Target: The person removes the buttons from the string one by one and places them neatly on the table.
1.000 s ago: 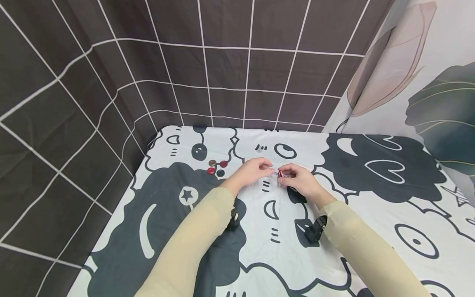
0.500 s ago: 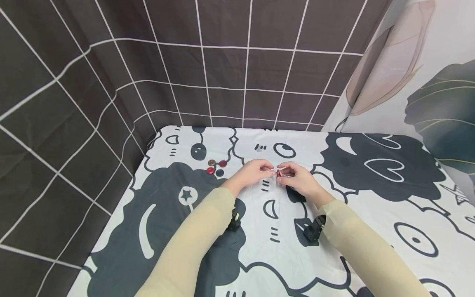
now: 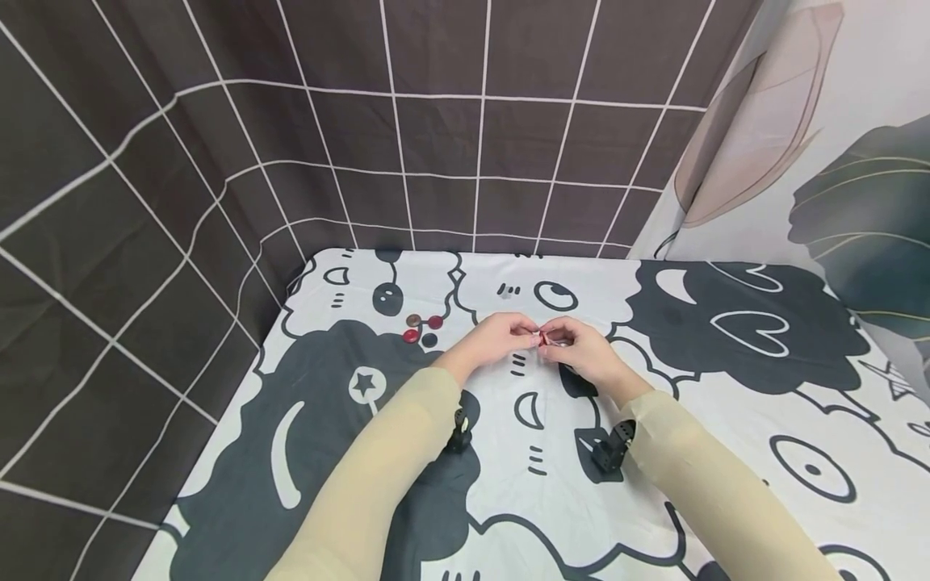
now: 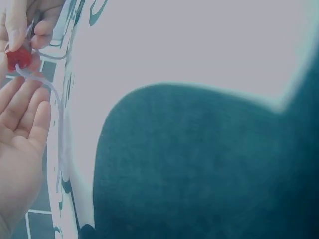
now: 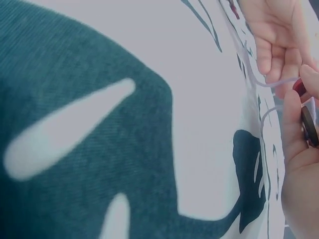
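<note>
In the head view my left hand (image 3: 501, 332) and right hand (image 3: 584, 351) meet at their fingertips over the patterned cloth. A small red button (image 4: 19, 59) is between them, with a pale string (image 4: 59, 119) coming out of its hole and hanging past the left fingers. My right thumb and finger pinch this button. The left thumb, partly cut off by the left wrist view's edge, rests against its other side, and the left fingers lie almost straight below. A dark button (image 5: 309, 125) sits by the right palm, with string near it.
Left of the hands, several loose round buttons lie on the cloth: a brown one (image 3: 413, 320), two red ones, one of them the nearer red button (image 3: 411, 336), and a dark one (image 3: 429, 340). A dark gridded curtain (image 3: 436, 137) stands behind the cloth.
A second ago a short stretch of string showed between the hands. Since then the right hand has moved slightly left, closing the gap, and both hands' fingertips now meet at the red button.
</note>
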{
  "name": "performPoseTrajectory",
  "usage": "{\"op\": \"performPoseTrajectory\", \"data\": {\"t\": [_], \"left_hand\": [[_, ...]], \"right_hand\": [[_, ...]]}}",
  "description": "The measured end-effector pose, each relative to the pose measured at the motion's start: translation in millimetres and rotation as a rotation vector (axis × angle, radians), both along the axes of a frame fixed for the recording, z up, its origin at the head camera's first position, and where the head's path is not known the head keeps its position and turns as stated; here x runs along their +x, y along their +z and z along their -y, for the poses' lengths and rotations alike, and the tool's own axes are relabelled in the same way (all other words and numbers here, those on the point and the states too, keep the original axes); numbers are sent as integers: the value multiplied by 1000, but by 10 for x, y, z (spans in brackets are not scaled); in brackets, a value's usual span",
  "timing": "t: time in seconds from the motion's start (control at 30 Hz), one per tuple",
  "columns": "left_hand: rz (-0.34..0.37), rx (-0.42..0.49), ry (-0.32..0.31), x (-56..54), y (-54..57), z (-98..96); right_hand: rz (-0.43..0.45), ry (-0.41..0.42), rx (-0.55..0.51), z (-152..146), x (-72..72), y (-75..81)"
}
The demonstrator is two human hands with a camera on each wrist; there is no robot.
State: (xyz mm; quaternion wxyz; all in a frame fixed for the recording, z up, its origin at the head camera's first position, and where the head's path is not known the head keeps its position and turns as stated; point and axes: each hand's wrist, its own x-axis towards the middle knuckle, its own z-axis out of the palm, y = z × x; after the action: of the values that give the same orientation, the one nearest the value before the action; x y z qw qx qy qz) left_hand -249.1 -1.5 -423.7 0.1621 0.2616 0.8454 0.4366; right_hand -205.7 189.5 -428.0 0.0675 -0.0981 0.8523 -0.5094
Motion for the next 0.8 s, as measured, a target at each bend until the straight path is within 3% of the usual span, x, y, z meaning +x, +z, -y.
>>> {"op": "performPoseTrajectory", "data": {"t": [0.53, 0.8], "left_hand": [[23, 16, -12, 39, 96, -35], [39, 36, 6, 2, 42, -28]], "right_hand": [[-37, 12, -14, 5, 10, 6], [-34, 7, -18, -7, -11, -11]]}}
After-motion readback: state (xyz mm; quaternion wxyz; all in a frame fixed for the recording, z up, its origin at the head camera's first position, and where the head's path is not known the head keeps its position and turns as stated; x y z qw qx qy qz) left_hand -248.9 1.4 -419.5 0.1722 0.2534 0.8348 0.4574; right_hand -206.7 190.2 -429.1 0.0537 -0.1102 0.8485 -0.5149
